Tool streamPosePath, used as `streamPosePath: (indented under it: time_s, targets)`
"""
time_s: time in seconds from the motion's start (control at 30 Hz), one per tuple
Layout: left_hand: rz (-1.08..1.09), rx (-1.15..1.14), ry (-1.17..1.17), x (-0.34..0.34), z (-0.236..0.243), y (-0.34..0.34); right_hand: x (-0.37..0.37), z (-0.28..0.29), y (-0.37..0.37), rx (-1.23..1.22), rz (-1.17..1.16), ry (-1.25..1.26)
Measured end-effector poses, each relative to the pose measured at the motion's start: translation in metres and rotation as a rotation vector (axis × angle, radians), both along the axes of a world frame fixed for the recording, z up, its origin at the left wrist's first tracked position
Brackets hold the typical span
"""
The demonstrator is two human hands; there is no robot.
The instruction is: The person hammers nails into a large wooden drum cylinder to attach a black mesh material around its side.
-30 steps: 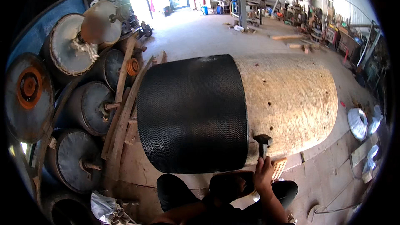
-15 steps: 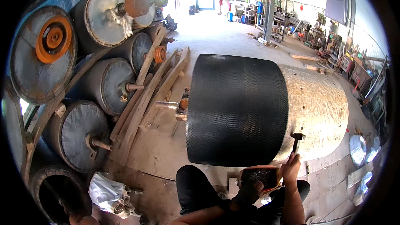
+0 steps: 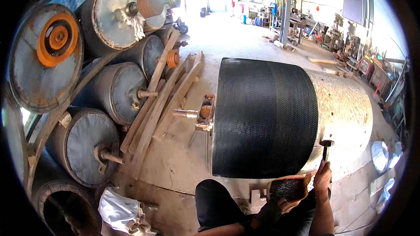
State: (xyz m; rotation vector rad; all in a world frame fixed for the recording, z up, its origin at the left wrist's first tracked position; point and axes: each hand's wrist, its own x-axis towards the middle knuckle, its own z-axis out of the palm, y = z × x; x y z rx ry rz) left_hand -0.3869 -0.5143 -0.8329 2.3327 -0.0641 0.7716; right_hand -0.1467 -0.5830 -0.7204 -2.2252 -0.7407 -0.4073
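It's a workshop — stacked drums [image 3: 87, 146], wooden planks [image 3: 154, 120], a steel post [image 3: 285, 13].

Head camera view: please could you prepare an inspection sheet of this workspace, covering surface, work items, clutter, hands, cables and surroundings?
Surface: brownish floor, dusty-looking.
Work items: large drum, pale on its right part, black textured covering on its left; hammer; open container with small pieces inside.
Clutter: wooden planks left of the drum; crumpled white sack, lower left; white bundle, right.
Hands: right hand grips the hammer's handle; left hand is at the container, grasp unclear.
Cables: none clearly identifiable.
Surroundings: stacked rollers at left; grey post behind.
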Motion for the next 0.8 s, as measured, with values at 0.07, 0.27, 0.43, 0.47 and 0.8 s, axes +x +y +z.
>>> streamPosePath:
  time_s: [0.07, 0.27, 0.43, 0.47, 0.8]
  targets:
    - [-0.022, 0.017, 0.02, 0.0, 0.002, 0.005, 0.0, -0.004, 0.0, 0.013, 0.013, -0.06]
    - [-0.067, 0.042, 0.085, -0.002, 0.016, 0.013, -0.008, 0.006, 0.002, 0.046, 0.024, -0.033]
    - [-0.05, -0.074, 0.155, -0.019, 0.021, 0.005, -0.007, -0.007, 0.01, 0.082, -0.066, -0.013]
    - [-0.048, -0.058, 0.158, -0.023, 0.021, 0.003, -0.012, -0.003, 0.011, 0.113, -0.05, 0.008]
    - [0.085, 0.071, -0.056, -0.04, 0.041, -0.036, -0.009, 0.003, -0.008, 0.07, 0.01, -0.001]
